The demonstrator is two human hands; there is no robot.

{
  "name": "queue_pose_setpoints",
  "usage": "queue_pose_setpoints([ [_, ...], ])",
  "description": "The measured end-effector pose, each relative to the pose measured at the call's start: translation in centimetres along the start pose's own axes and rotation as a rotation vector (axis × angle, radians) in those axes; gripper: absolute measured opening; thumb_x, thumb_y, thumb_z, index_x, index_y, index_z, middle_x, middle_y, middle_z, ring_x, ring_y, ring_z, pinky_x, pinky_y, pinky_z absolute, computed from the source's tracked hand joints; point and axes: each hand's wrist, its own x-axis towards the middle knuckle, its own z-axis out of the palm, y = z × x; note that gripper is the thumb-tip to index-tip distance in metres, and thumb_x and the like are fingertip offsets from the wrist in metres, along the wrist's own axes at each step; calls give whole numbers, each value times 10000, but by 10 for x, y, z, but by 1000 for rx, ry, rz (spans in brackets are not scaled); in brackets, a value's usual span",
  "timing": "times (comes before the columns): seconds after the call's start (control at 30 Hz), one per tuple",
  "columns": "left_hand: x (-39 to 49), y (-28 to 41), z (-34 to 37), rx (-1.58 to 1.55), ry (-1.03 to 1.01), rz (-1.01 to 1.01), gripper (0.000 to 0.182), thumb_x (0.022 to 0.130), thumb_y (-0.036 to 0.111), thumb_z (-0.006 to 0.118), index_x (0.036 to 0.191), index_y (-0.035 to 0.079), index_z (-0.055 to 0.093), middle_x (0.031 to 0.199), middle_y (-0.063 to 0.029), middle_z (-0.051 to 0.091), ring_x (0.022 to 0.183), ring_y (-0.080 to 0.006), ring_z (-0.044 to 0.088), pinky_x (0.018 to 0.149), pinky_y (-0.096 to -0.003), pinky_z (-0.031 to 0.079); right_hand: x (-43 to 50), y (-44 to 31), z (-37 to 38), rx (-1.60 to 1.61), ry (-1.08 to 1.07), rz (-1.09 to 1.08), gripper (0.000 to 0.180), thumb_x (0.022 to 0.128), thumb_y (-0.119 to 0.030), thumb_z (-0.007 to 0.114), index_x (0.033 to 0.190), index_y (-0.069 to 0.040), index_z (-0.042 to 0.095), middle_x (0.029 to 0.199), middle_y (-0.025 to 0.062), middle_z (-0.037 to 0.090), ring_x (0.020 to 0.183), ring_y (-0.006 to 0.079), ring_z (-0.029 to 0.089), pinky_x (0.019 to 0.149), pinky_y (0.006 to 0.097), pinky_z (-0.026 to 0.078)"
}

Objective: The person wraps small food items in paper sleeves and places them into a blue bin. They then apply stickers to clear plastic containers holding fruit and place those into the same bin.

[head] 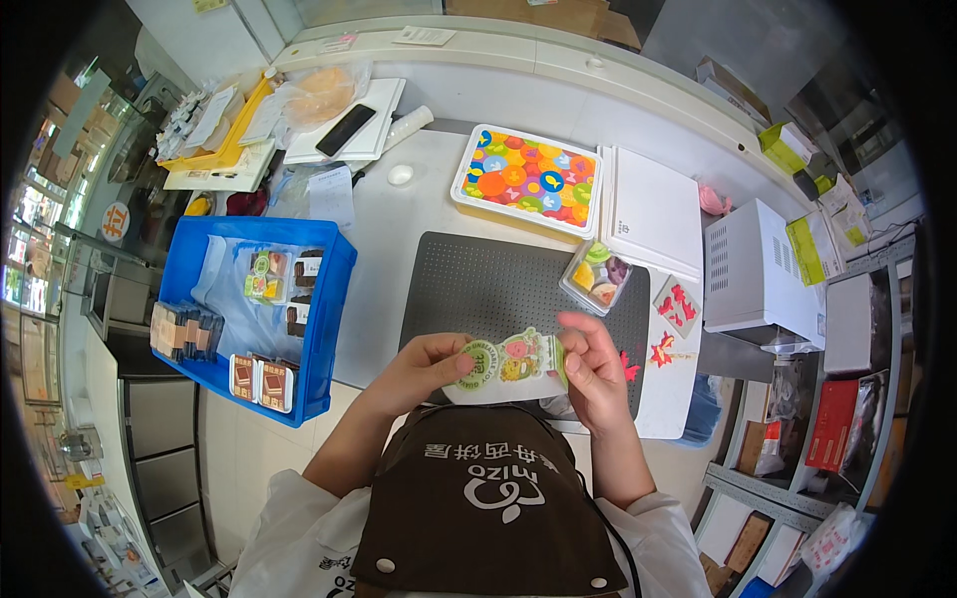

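Observation:
My left hand (422, 370) pinches the left end of a sheet of printed stickers (516, 362) between thumb and fingers. My right hand (596, 381) grips the sheet's right end, its index finger raised. A round green label and cartoon-figure stickers show on the pale backing. Beyond my right hand, a clear plastic box (596, 276) of colourful filled pieces rests on the right part of a dark perforated mat (486, 276). Red leaf-shaped pieces (662, 350) lie to the right, some in a small clear tray (677, 305).
At left, a blue crate (340, 261) holds packaged sweets, including a similar labelled box (267, 275). A bin with a colourful lid (527, 178), white flat boxes (654, 209) and a white appliance (759, 269) line the back and right. A phone (345, 129) lies back left.

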Motion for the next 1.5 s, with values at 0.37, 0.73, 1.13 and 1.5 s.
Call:
queue_pose_setpoints([
  [0.37,34,-66,-35,-198,562,25,198,1021,216,627,1041,30,694,962,-14,704,887,-65,617,824,-244,474,19,67,-75,-469,277,284,411,980,-130,662,1381,-87,584,1288,68,608,1024,139,575,948,301,475],
  [0.73,42,-198,-104,197,627,-308,219,1001,212,634,1064,11,692,988,-9,675,902,-87,569,822,-276,446,47,84,-211,-1501,525,202,713,816,-279,792,1438,-75,508,1436,223,499,1317,399,486,1113,471,404],
  [1.13,68,-193,-115,48,646,-295,292,930,126,596,1179,5,688,1065,-23,694,969,-117,600,897,-280,453,90,102,-255,-1343,457,374,914,720,-232,902,1485,-55,435,1498,167,436,1305,361,548,1085,408,486],
  [1.5,93,-216,-121,-65,588,-329,418,895,100,593,1296,-1,652,1047,3,673,858,-71,559,761,-237,442,66,147,-124,-1345,116,340,914,728,-220,903,1495,-73,429,1574,197,375,1371,419,477,1103,455,464],
])
